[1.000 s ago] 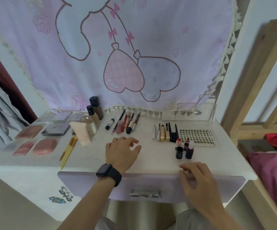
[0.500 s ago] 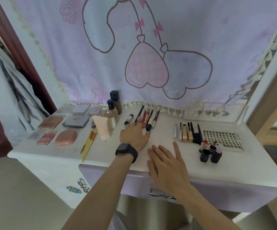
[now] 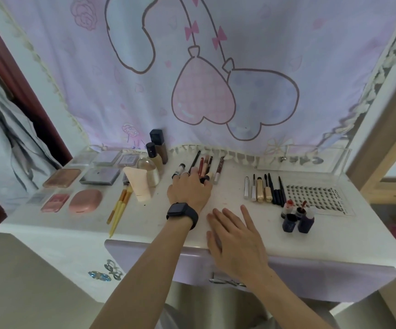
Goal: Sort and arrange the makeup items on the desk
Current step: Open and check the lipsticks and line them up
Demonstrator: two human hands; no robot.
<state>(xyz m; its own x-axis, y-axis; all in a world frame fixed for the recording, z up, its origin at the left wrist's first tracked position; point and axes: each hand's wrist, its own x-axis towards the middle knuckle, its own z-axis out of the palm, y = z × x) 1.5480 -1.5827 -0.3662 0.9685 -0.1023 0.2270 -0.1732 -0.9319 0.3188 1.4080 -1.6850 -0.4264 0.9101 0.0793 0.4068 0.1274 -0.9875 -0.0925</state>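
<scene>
Left grip (image 3: pixel 188 191) spread loosely, holding nothing, touching near ends of the pencils (image 3: pixel 219 167) just ahead, likely evening their row; right grip (image 3: pixel 237 236) flat, wide on the table (image 3: pixel 230 186), steadying.

Cartoon-print curtain (image 3: pixel 216 67) behind; wooden frame (image 3: pixel 382 143) right; garment (image 3: pixel 7 138) left.

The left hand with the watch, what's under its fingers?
The near ends of the slim pencils lie under the left hand; their far ends stick out beyond it. How the covered ends lie cannot be seen.
</scene>
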